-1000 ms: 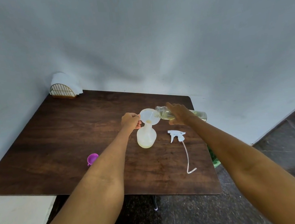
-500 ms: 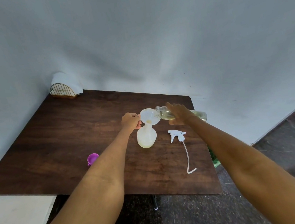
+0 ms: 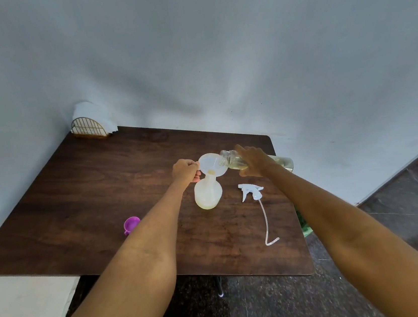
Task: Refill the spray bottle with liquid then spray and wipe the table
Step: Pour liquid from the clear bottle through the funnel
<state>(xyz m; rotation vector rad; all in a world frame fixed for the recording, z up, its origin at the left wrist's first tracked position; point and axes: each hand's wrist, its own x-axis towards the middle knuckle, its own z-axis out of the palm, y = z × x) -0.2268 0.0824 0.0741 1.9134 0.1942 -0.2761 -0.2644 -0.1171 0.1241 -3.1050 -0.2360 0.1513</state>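
Nearby, spray head (image 3: 251, 190), purple cap (image 3: 131, 224).

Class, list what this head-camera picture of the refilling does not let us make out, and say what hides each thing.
- Clear bottle: its middle is hidden by the right hand in the head view.
- Funnel: where it is gripped is covered by the left hand.
- Spray bottle: the fill level is blurred by its cloudy wall.
- Purple cap: partly behind the left forearm.
- Napkin holder: too small to read detail.
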